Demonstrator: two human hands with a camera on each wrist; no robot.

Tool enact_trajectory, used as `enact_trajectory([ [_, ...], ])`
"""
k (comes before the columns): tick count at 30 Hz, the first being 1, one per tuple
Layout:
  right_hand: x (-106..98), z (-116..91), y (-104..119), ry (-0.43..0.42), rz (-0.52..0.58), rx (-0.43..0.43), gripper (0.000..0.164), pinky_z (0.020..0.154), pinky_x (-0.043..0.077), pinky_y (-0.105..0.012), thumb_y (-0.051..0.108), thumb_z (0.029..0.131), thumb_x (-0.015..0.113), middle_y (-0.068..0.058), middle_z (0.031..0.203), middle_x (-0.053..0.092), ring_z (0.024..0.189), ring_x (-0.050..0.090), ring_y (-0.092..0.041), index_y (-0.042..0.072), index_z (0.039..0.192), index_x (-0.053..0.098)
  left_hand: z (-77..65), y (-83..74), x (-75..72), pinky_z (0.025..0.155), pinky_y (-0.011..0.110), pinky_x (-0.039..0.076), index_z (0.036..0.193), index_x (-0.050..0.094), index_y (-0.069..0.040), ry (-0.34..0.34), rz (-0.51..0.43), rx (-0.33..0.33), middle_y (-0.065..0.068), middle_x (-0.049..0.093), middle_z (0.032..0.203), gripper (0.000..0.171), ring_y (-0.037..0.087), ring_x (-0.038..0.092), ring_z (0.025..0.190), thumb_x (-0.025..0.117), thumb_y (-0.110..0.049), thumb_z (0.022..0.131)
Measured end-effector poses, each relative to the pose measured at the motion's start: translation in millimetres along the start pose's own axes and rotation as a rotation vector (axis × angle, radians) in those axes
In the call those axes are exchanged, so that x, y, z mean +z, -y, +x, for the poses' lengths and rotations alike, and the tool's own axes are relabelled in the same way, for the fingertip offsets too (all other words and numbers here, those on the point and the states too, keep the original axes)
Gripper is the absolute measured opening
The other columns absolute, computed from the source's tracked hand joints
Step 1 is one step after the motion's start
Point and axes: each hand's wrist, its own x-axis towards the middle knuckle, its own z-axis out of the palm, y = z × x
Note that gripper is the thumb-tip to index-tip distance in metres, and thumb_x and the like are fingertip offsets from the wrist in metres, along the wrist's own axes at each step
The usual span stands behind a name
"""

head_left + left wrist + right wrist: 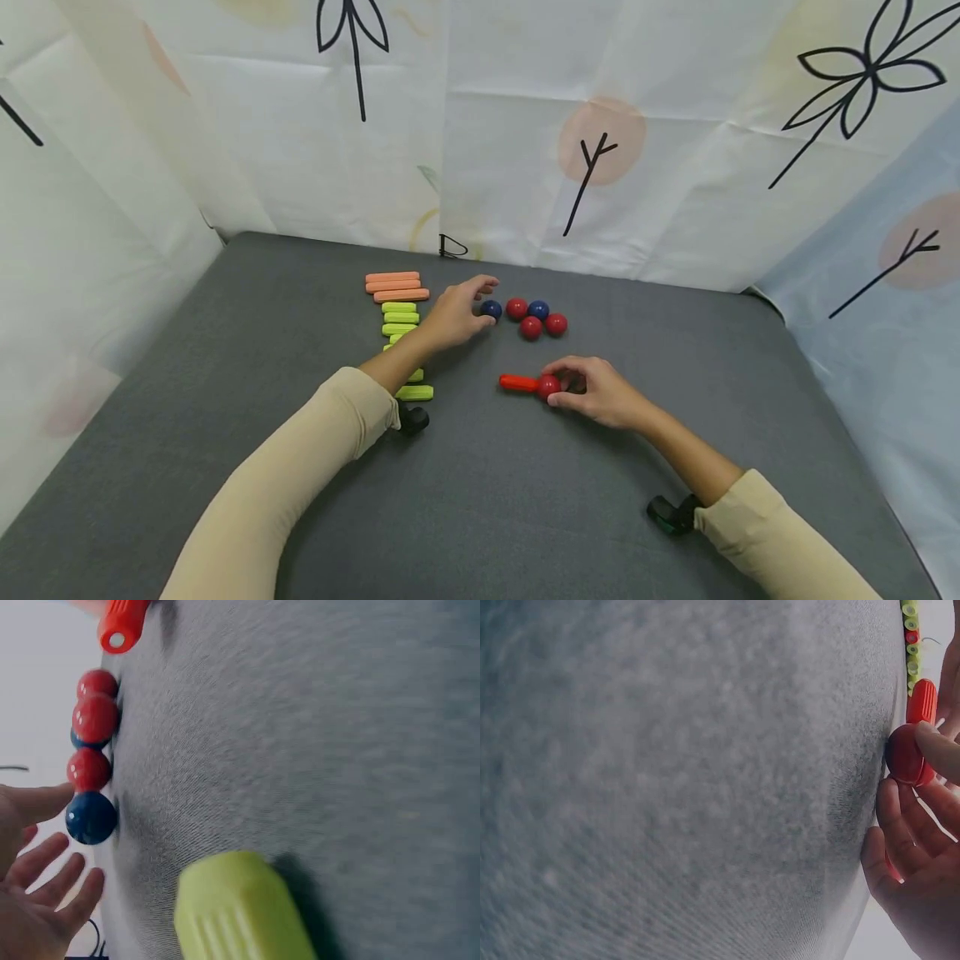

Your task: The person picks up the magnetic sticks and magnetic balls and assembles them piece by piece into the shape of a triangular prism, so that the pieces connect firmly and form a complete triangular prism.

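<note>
Thumb and fingertips of the right hand (600, 393) form the nearer grip, drawn in to a pinch round a red ball (548, 386), low over the grey bench (480, 508). One end of a red stick (517, 382) meets that ball, so I'd judge one ball-and-stick piece is fitted or nearly so; from where I stand I cannot tell whether the joint is firm. Beyond and to the left, a column of yellow-green sticks (416, 392) runs away under the left forearm, which hides some of them; those I can see have no balls on them. Farther out, the left hand (452, 315) has its grip loosely spread beside a blue ball (491, 310), thumb close to it, nothing held, though whether it touches I can't say. Just right of that ball, three red balls (530, 327) and another blue ball (538, 310) lie bunched without sticks, and three orange sticks (401, 296) sit unused near the column's far end. Most of the pieces, then, look unjoined.
</note>
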Motion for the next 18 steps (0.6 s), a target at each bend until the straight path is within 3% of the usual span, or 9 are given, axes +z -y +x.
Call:
enact_trajectory([
  [7,0.6,0.8,-0.9,-0.005,0.002,-0.005,0.037,0.075,0.05,-0.029,0.015,0.087,0.077,-0.001,0.1,0.068,0.087,0.06,-0.016,0.002,0.12,0.067,4.9,3.6,-0.1,0.105,0.044,0.043,0.146,0.046,-0.007,0.077,0.026,-0.055,0.012,0.064,0.131,0.06,0.025,0.058,0.124,0.071,-0.005,0.092],
  [18,0.3,-1.9,-2.5,-0.011,0.013,0.016,0.037,0.072,0.049,-0.027,0.016,0.088,0.077,-0.001,0.097,0.066,0.085,0.059,-0.016,0.002,0.12,0.067,-26.3,2.9,-11.4,0.098,0.043,0.049,0.141,0.051,-0.007,0.236,0.055,0.015,0.012,0.067,0.123,0.058,0.026,0.064,0.111,0.075,-0.006,0.088],
])
